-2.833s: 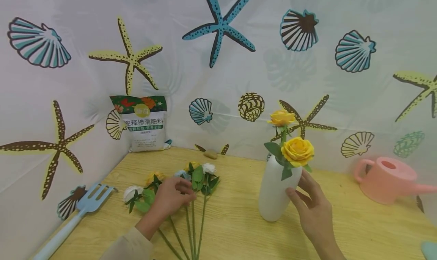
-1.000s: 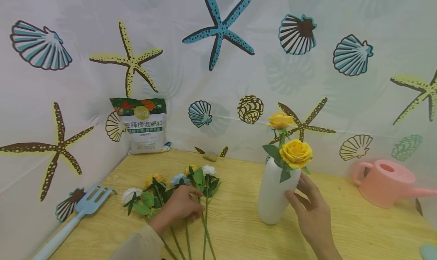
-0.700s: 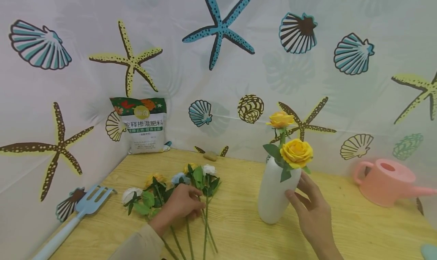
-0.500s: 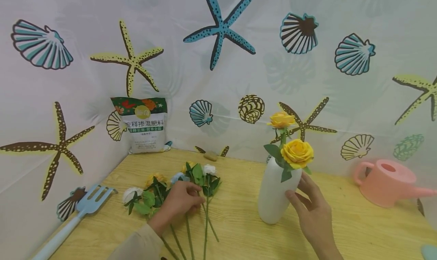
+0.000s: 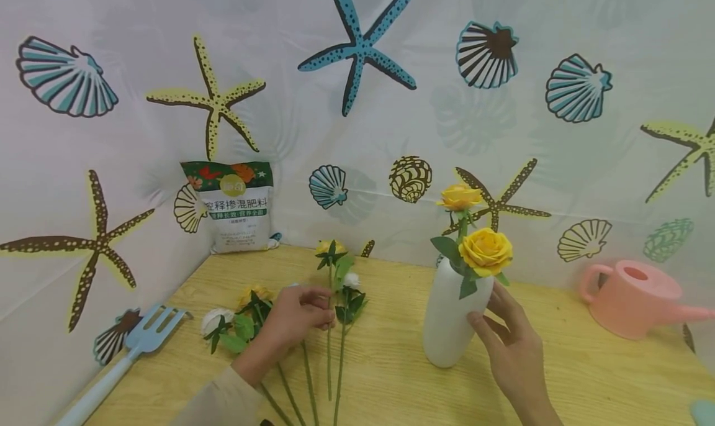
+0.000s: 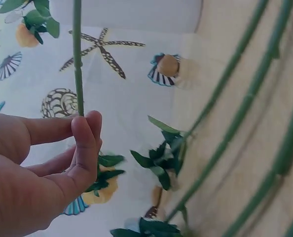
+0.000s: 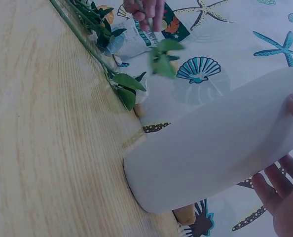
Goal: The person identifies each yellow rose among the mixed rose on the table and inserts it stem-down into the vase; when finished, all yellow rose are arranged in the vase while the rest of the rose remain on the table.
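My left hand [image 5: 296,317] pinches the green stem of a yellow artificial rose [image 5: 329,247] between thumb and fingertips. In the left wrist view the stem [image 6: 78,59] stands in the pinch, with the bloom beyond the fingers. My right hand [image 5: 511,345] holds the side of a tall white vase [image 5: 452,320]. In the right wrist view its thumb and fingers [image 7: 270,192] lie on opposite sides of the vase. Two yellow roses [image 5: 486,252] stick out of the vase's mouth. Beneath and beside my left hand lie other roses, one white [image 5: 216,320]; a blue one is mostly hidden.
A blue hand fork [image 5: 151,330] lies at the left. The fertilizer bag [image 5: 240,221] stands in the back left corner. At the right is a pink watering can [image 5: 631,299]. A patterned sheet walls the back and left of the wooden tabletop [image 5: 391,382].
My left hand has lifted the yellow rose from among the lying flowers, and its bloom now stands higher. The neighbouring white rose shifted slightly. My right hand and the vase have stayed put.
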Demonstrator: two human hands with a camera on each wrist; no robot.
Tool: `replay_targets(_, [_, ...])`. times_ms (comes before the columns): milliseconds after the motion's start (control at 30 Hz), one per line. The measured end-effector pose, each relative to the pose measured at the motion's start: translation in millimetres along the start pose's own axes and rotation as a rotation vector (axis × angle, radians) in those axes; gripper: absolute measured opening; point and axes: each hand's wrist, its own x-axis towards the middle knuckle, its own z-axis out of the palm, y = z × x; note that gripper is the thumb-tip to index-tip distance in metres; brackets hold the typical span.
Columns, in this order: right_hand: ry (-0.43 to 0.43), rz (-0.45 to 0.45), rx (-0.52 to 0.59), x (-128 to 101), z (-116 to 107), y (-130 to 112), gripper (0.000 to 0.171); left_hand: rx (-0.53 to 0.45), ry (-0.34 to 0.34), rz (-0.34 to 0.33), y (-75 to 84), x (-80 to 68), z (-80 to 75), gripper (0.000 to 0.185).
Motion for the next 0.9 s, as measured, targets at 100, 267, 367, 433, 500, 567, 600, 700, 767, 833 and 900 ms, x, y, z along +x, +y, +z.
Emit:
replay_targets(100, [0.002,-0.018,0.011,0,-1,0,0.059,-0.036,-0.018,0.050,11.3,-1.7,2.0,0.043])
replay_targets(267, [0.002,-0.025,0.020,1,0,2,0.059,-0.084,-0.036,0.178,38.2,-6.9,13.8,0.057])
replay_targets(367, [0.002,-0.028,0.022,1,0,3,0.059,-0.159,-0.048,0.280,58.9,-9.6,27.8,0.062])
replay_targets(433, [0.002,-0.029,0.026,2,0,4,0.059,-0.205,-0.054,0.371,73.0,-10.1,39.0,0.064])
replay_targets(500, [0.002,-0.031,0.033,2,1,4,0.059,-0.242,-0.067,0.472,86.6,-9.9,50.2,0.063])
replay_targets(567, [0.004,-0.030,0.037,2,1,5,0.059,-0.267,-0.076,0.567,99.6,-8.4,60.9,0.063])
replay_targets(600, [0.005,-0.032,0.039,3,1,5,0.059,-0.278,-0.080,0.606,105.8,-6.8,66.0,0.062])
replay_targets(700, [0.008,-0.039,0.049,3,0,5,0.059,-0.286,-0.076,0.697,123.4,-1.0,78.9,0.060])
replay_targets(767, [0.008,-0.046,0.059,3,0,5,0.059,-0.287,-0.066,0.745,133.5,3.9,85.9,0.059])
replay_targets(833, [0.006,-0.055,0.068,3,0,5,0.059,-0.297,-0.057,0.779,141.6,8.9,91.5,0.058])
replay_targets(900, [0.003,-0.065,0.070,2,-1,4,0.059,-0.312,-0.047,0.802,148.1,13.2,96.3,0.058])
